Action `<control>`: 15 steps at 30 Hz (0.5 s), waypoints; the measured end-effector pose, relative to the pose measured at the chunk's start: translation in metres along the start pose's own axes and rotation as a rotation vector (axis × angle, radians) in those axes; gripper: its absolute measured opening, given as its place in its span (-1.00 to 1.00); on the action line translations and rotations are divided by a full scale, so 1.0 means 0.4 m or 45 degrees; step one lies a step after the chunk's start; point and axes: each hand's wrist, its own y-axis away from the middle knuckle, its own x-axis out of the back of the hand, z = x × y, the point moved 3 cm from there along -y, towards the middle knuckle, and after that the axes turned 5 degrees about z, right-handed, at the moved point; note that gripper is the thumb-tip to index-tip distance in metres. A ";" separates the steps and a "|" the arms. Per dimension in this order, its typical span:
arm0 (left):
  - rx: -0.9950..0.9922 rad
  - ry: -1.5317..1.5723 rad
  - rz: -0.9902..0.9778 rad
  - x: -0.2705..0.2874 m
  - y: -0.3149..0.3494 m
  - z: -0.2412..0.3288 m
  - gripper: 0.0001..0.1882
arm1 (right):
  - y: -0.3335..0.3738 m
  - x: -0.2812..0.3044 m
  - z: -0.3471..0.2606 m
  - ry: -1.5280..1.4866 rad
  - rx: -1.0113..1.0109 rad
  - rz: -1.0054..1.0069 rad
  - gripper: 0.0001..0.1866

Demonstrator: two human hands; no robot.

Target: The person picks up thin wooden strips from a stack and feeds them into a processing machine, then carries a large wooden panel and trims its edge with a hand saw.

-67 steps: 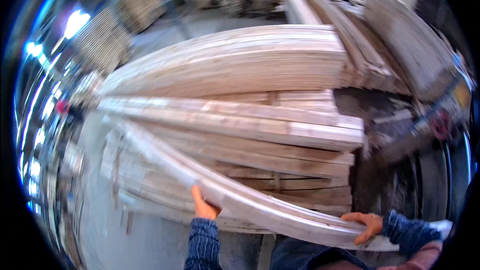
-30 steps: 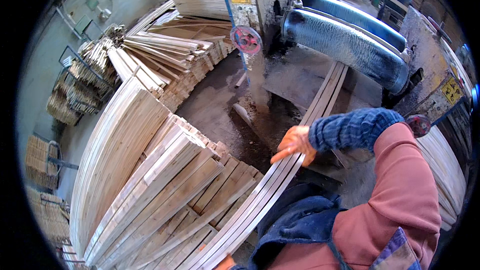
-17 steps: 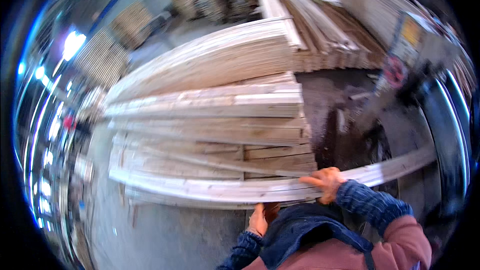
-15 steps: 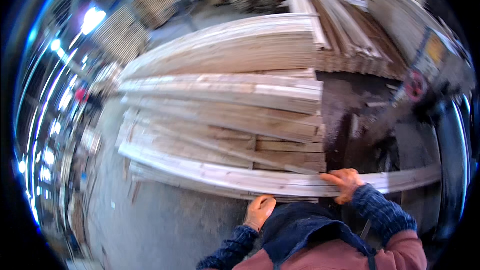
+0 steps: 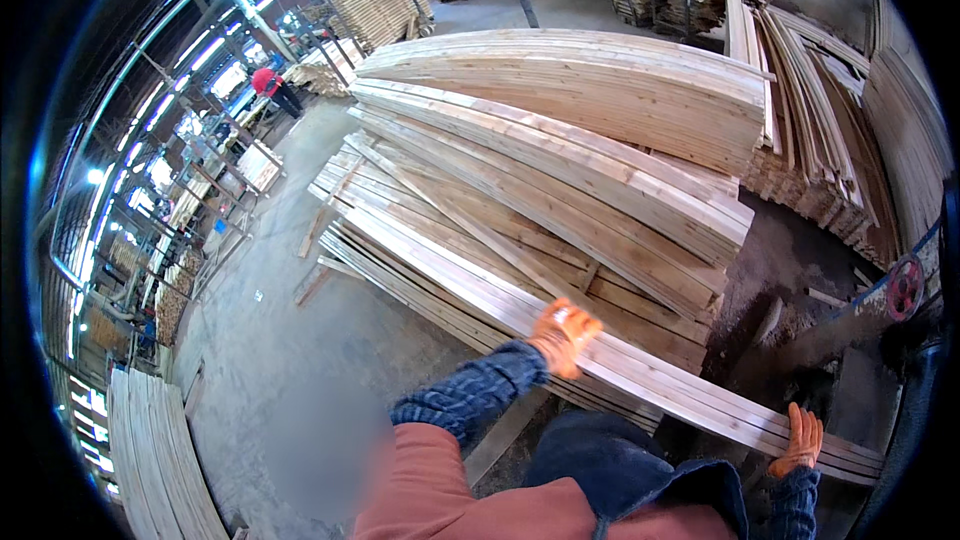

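A row of long, narrow wooden boards (image 5: 680,387) lies side by side across the front, running from the far left down to the near right. My left hand (image 5: 565,337), in an orange glove, is on these boards around mid-length, its fingers curled over their far edge. Farther right, close to the boards' near end, my right hand (image 5: 800,437) wears the same kind of glove. Its fingers are stretched out across the top of the boards. A loose thin board (image 5: 470,225) lies slantwise over the stack just beyond.
Tall stacks of boards (image 5: 600,90) fill the far side, with more timber (image 5: 820,180) at the far right. A machine with a red handwheel (image 5: 905,290) stands right. Planks (image 5: 160,450) lie at lower left. A person in red (image 5: 268,82) is in the background.
The view has swung to the left. My left hand has moved from the boards' near edge onto their top; my right hand has shifted right, toward their end.
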 end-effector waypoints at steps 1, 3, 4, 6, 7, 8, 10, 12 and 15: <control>-0.003 -0.012 0.001 -0.001 -0.019 0.032 0.00 | -0.012 -0.002 -0.028 -0.072 0.099 0.054 0.20; -0.037 -0.001 0.017 -0.005 -0.042 0.103 -0.06 | -0.024 -0.001 -0.094 -0.212 0.290 0.157 0.18; -0.055 0.006 0.016 -0.011 -0.051 0.138 -0.09 | -0.058 0.050 -0.183 -0.315 0.338 0.006 0.16; -0.090 0.092 -0.032 -0.017 -0.072 0.200 -0.05 | -0.091 0.077 -0.315 -0.493 0.613 0.117 0.09; -0.112 0.141 -0.073 -0.023 -0.079 0.229 -0.01 | -0.100 0.082 -0.383 -0.530 0.674 0.108 0.04; -0.158 0.207 -0.014 -0.018 -0.080 0.262 0.02 | -0.112 0.058 -0.427 -0.515 0.739 0.176 -0.01; -0.239 0.345 0.101 -0.016 -0.076 0.307 0.07 | -0.132 0.030 -0.492 -0.408 0.837 0.286 -0.07; -0.312 0.455 0.275 -0.027 -0.089 0.313 0.09 | -0.155 -0.041 -0.434 -0.460 0.788 0.244 -0.04; -0.361 0.484 0.553 -0.046 -0.054 0.263 0.01 | -0.127 -0.034 -0.346 -0.391 0.731 0.121 0.09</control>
